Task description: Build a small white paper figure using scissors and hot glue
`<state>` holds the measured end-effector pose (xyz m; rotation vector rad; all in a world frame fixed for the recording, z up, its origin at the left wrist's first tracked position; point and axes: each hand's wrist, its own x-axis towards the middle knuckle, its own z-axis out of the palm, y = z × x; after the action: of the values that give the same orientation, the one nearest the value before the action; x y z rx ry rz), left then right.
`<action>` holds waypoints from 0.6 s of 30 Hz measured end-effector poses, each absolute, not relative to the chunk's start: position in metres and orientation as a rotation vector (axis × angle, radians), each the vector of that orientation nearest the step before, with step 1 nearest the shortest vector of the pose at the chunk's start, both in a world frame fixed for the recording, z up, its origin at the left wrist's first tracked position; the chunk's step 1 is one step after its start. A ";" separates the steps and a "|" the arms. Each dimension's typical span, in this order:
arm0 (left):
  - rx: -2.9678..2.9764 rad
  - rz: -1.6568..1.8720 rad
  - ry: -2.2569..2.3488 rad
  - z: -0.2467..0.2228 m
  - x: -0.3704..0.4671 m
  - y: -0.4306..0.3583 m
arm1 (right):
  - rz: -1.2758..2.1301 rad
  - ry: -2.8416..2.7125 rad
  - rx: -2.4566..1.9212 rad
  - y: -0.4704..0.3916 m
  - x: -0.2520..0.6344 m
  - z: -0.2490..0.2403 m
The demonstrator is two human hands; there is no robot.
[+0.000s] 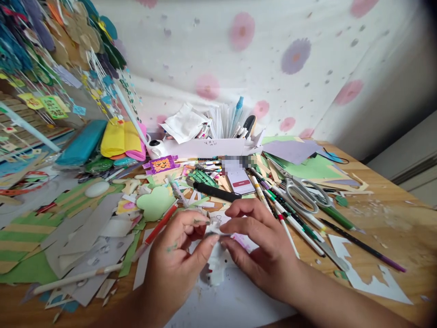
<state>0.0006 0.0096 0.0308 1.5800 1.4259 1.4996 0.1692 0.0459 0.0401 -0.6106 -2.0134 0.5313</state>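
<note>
My left hand (pixel 182 253) and my right hand (pixel 264 246) meet at the centre, thumbs and fingertips pinched on a small white piece (pixel 215 226). Whether that piece is paper or clay I cannot tell. Under it, a white lumpy object (pixel 215 269) with small red and dark marks lies on a white sheet (pixel 235 296). Greenish smears mark the left fingers. Just beyond the fingertips lies a black stick-like tool (pixel 216 191), and a red-and-white pen (pixel 160 223) is beside my left hand.
Scissors (pixel 300 193), several pens and a black-and-purple pencil (pixel 365 246) lie on the right. A phone (pixel 239 177) rests behind my hands. Paper scraps (pixel 85 228) cover the left. At the back stand a white box (pixel 205 146) and coloured packets (pixel 82 143); paper decorations (pixel 68 36) hang upper left.
</note>
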 end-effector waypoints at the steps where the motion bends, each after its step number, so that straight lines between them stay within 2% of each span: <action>1: 1.591 1.502 1.420 0.030 0.001 0.010 | 0.531 -2.012 -0.621 0.046 0.170 0.039; 18: 1.705 1.468 1.363 0.021 -0.002 0.006 | 0.630 -1.911 -0.632 0.051 0.168 0.034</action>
<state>-0.0017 0.0059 0.0208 1.7047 1.3629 1.4684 0.1684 0.0510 0.0339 -0.6316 -1.9108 0.6297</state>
